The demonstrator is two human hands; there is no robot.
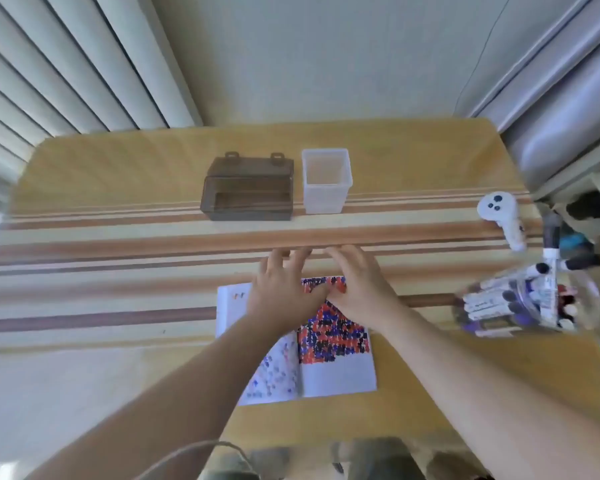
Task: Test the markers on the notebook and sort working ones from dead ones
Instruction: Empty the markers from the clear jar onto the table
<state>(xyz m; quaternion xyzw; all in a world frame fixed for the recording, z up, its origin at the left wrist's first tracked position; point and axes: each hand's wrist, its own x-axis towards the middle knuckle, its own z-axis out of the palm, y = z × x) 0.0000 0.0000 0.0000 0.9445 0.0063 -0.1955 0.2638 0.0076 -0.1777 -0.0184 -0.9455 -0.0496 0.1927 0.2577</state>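
Both hands, left [283,292] and right [357,289], lay flat with fingers spread on the notebook [336,341], holding nothing. The markers [510,303] lay well right, nearer the right hand, barrels crosswise.

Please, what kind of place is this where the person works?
Probably a room in a home, at a table by a window. A striped tablecloth covers the table, vertical blinds hang behind it, and a white game controller lies near the tub of markers.
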